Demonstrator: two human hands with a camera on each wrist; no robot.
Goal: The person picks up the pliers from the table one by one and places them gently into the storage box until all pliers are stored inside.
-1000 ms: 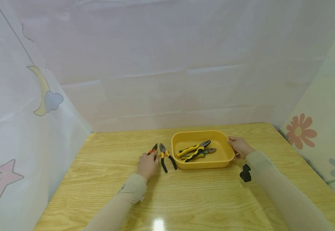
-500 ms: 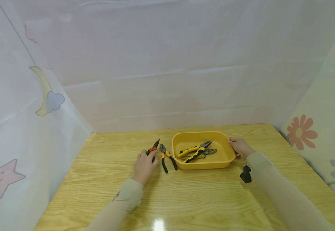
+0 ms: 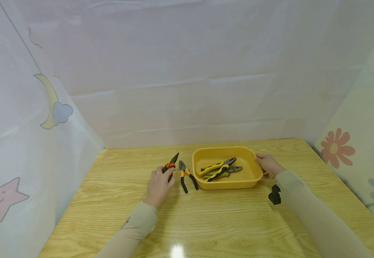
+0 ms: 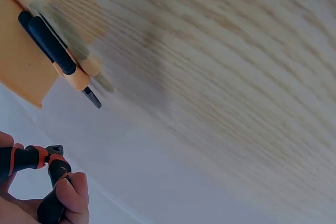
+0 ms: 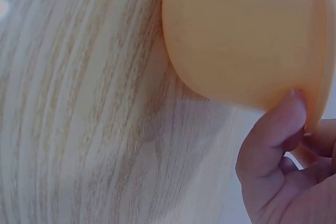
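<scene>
My left hand [image 3: 159,186] grips needle-nose pliers [image 3: 174,158] by their black and orange-red handles, the dark pointed nose facing away from me. In the left wrist view, fingers wrap the two spread handles of these pliers [image 4: 32,157]. Just right of that hand, orange-and-black pliers [image 3: 182,167] lie on the table with handles apart, close to the left wall of a yellow plastic tray [image 3: 227,184]. My right hand [image 3: 270,165] pinches the tray's right end. In the right wrist view, the thumb [image 5: 278,124] presses the tray's outside below the rim.
Inside the tray, yellow-and-black pliers [image 3: 220,171] lie across another pair with green-and-yellow handles [image 3: 225,173]. A wooden table [image 3: 206,222] carries everything. Pale printed sheets [image 3: 187,89] hang behind and at both sides. A black device [image 3: 274,195] sits at my right wrist.
My left hand has drawn back slightly to the left with the needle-nose pliers, and more of their nose and orange-red parts now shows. The right hand and tray stay put.
</scene>
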